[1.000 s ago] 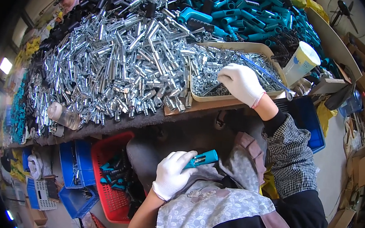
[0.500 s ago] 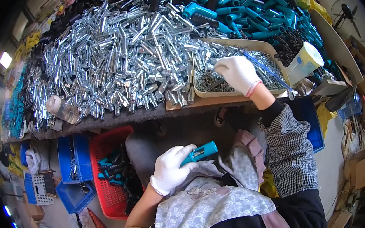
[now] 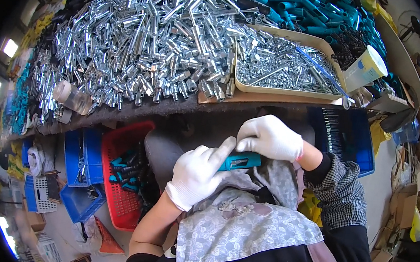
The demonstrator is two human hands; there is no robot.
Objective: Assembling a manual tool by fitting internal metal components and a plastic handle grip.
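Teal tube (image 3: 245, 161) clamped in left hand (image 3: 197, 173); right hand (image 3: 271, 138) closed beside it, contents hidden.
Beyond both: beige tray (image 3: 289, 92), metal parts (image 3: 272, 61). Leftward: red basket (image 3: 122, 201), teal-and-black pieces (image 3: 127, 172).

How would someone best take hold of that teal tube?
Probably around the right end of the teal tube, coming from the person's right: that end sticks out bare, while the left hand wraps the other. Gripping its rounded wall, clear of the window in its side, seems surest.
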